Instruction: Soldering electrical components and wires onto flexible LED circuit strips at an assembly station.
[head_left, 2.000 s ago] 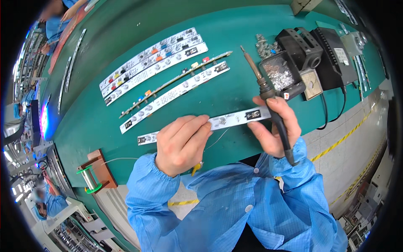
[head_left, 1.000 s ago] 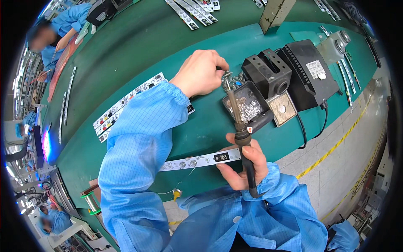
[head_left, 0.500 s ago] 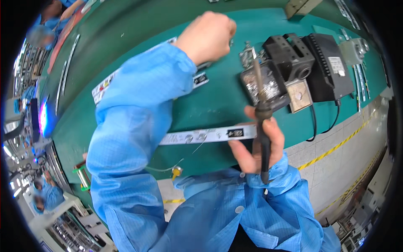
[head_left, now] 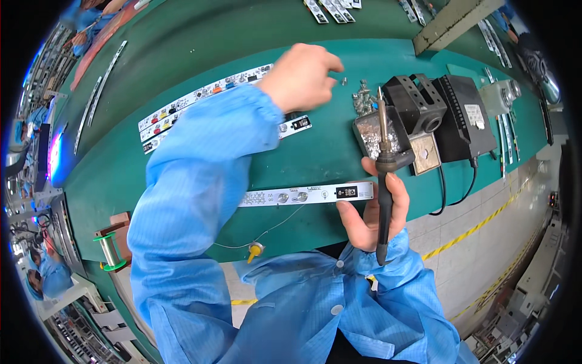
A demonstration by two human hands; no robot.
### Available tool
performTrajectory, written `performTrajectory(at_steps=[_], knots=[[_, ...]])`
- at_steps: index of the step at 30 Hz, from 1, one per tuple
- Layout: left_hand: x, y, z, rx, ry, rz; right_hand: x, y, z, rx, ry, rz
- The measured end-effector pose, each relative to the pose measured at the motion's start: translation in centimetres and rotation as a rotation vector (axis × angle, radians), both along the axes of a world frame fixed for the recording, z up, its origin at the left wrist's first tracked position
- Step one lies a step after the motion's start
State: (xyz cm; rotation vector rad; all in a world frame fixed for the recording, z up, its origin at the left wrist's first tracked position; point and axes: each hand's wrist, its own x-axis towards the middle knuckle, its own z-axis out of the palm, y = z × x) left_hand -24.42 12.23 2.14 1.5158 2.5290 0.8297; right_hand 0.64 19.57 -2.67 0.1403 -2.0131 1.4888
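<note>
My left hand [head_left: 303,77] reaches over the far part of the green mat, its bent fingers apart, with nothing visible in them. Just beyond its fingertips lies a tiny metal part [head_left: 344,80]. My right hand [head_left: 394,203] grips a soldering iron [head_left: 384,159] by its dark handle, tip pointing up and away. The thumb of that hand also touches the right end of a long white circuit board strip [head_left: 330,193]. My left sleeve hides the board's other end. A thin wire [head_left: 276,227] runs from near the board to a small yellow-tipped piece [head_left: 255,249].
More white board strips [head_left: 203,92] lie beneath my left forearm. At the right are a tray of metal bits [head_left: 376,134], a black iron stand [head_left: 414,103], a sponge holder [head_left: 425,151] and a black box unit [head_left: 464,118]. A solder spool [head_left: 110,250] stands at left.
My view has shifted, bringing more of the far bench into sight. My left hand's fingers have spread near the tiny metal part. My right hand still holds the soldering iron by the board.
</note>
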Motion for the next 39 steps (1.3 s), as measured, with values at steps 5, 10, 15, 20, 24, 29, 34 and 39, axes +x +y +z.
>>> performTrajectory(at_steps=[5, 10, 15, 20, 24, 29, 34, 39], knots=[[0.3, 3.4, -1.7, -0.125, 0.055, -0.006, -0.1, -0.3, 0.1, -0.017, -0.007, -0.003], [0.1, 3.5, -0.8, -0.171, 0.119, 0.03, -0.4, 0.1, 0.0, -0.016, 0.005, -0.017], [0.3, -2.0, 3.3, 0.029, 0.221, 0.032, -0.6, -0.1, 0.0, -0.034, 0.016, -0.015], [4.6, -9.3, 6.5, 0.221, -0.019, 0.014, -0.6, 0.5, -0.1, -0.037, 0.01, -0.031], [9.8, -12.0, 6.6, 0.227, -0.15, -0.008, -0.5, 0.3, 0.1, -0.062, -0.026, 0.007], [13.1, -11.4, 5.5, 0.241, -0.295, -0.015, -0.9, -0.1, 0.2, -0.133, 0.018, -0.012], [13.1, -10.2, 3.7, 0.298, -0.254, -0.077, -0.7, 0.1, 0.1, -0.115, 0.006, 0.012], [12.8, -9.2, 3.5, 0.294, -0.228, -0.075, -0.8, 0.2, 0.4, -0.082, -0.028, 0.001]])
